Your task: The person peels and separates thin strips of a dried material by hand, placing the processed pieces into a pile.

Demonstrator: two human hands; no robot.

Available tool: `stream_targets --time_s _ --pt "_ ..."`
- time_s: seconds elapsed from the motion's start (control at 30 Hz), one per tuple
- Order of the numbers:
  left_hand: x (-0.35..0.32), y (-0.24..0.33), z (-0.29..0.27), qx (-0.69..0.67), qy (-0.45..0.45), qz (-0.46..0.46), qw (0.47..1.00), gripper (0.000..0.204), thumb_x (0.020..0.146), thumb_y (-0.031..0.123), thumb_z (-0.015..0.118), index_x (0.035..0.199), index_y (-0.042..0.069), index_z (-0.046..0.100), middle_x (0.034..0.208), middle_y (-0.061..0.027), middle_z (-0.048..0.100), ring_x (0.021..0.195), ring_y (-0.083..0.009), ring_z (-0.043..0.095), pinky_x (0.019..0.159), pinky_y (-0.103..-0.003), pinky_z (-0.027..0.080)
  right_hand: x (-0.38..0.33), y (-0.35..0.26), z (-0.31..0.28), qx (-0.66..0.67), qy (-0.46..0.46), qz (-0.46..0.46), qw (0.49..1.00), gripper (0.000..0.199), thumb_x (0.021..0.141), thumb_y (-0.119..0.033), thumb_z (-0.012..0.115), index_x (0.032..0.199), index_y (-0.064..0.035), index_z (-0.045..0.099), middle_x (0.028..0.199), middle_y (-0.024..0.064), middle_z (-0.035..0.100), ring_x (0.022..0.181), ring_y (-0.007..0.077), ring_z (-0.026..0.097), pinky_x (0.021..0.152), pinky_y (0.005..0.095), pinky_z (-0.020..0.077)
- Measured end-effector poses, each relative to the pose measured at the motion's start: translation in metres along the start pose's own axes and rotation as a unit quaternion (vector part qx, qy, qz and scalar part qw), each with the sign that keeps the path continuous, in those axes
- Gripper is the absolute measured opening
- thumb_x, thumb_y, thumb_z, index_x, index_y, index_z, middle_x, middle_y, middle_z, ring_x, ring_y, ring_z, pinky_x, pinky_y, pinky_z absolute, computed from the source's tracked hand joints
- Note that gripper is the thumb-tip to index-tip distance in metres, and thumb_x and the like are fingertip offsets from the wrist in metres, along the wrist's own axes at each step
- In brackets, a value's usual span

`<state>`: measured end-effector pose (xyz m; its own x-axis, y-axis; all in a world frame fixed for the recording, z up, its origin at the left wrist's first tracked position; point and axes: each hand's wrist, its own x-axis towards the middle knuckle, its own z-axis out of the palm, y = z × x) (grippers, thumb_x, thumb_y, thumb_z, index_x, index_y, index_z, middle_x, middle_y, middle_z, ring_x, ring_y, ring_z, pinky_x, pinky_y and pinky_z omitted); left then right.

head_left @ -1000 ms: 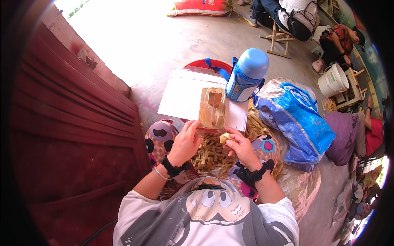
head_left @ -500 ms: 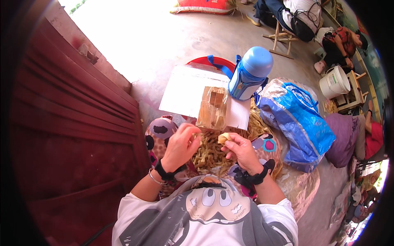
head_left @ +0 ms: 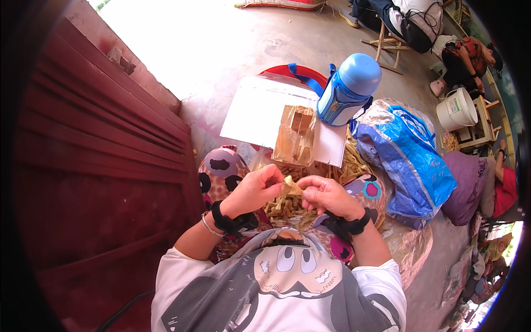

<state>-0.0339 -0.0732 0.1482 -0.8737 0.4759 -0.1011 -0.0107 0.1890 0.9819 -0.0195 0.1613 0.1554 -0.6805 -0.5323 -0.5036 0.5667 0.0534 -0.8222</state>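
Over my lap, my left hand (head_left: 255, 188) and my right hand (head_left: 333, 198) face each other with a small pale tan folded strip (head_left: 292, 187) between them. My left thumb and fingers pinch its left end, and my right thumb and forefinger close on the other end. Its exact make is too small to tell. Just below lies a heap of similar tan strips (head_left: 289, 211), gathered between my knees and partly hidden by my hands. More of these strips (head_left: 354, 161) lie to the right, beside the white board.
Ahead, a white board (head_left: 243, 119) lies over a red basin (head_left: 276, 69), bearing a brown plastic-wrapped block (head_left: 293, 138) and a blue bottle (head_left: 351, 88). A blue bag (head_left: 412, 166) stands right; a red door (head_left: 110, 166) borders the left. Other people sit by a white bucket (head_left: 457, 109).
My left hand has moved right and taken hold of the folded strip's left end. My right hand keeps its grip, turned more toward the left. The view has shifted slightly.
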Motion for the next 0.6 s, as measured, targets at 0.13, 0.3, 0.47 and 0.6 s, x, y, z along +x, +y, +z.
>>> stream_targets --time_s 0.13,0.3,0.47,0.6 --pt "-0.002 -0.005 -0.004 -0.143 -0.029 -0.057 0.988 0.009 0.086 0.001 0.058 0.083 0.005 0.050 0.070 0.0029 0.052 0.056 -0.0030 0.046 0.048 -0.019 0.037 -0.001 0.000 -0.006 0.039 0.032 0.030 0.998 0.015 0.089 -0.017 0.059 0.096 -0.0038 0.061 0.065 -0.0019 0.056 0.050 0.0019 0.047 0.041 0.0149 0.0360" --pt "-0.015 0.002 -0.007 -0.240 -0.020 -0.101 0.965 0.011 0.085 -0.001 0.057 0.081 0.004 0.048 0.069 0.0014 0.052 0.052 -0.0038 0.046 0.045 -0.018 0.036 -0.003 0.002 -0.020 0.102 0.070 0.011 0.992 0.010 0.087 -0.014 0.062 0.086 -0.0041 0.061 0.059 -0.0041 0.049 0.044 0.0006 0.039 0.034 0.0146 0.0284" --pt "-0.028 0.011 0.003 -0.221 0.004 -0.041 0.975 0.012 0.083 -0.004 0.058 0.082 0.004 0.049 0.070 0.0013 0.052 0.053 -0.0028 0.045 0.045 -0.018 0.035 -0.004 0.002 -0.022 0.114 0.058 0.018 0.992 0.011 0.086 -0.014 0.063 0.084 -0.0038 0.061 0.057 -0.0042 0.049 0.042 0.0010 0.037 0.035 0.0152 0.0280" --pt "-0.041 0.008 0.006 -0.209 0.013 -0.050 0.977 0.009 0.083 -0.001 0.059 0.082 0.003 0.052 0.073 0.0035 0.053 0.060 -0.0006 0.046 0.050 -0.017 0.037 -0.005 0.008 -0.025 0.112 0.053 0.005 0.992 0.011 0.086 -0.014 0.063 0.085 -0.0036 0.061 0.057 -0.0043 0.048 0.040 0.0018 0.036 0.035 0.0162 0.0270"
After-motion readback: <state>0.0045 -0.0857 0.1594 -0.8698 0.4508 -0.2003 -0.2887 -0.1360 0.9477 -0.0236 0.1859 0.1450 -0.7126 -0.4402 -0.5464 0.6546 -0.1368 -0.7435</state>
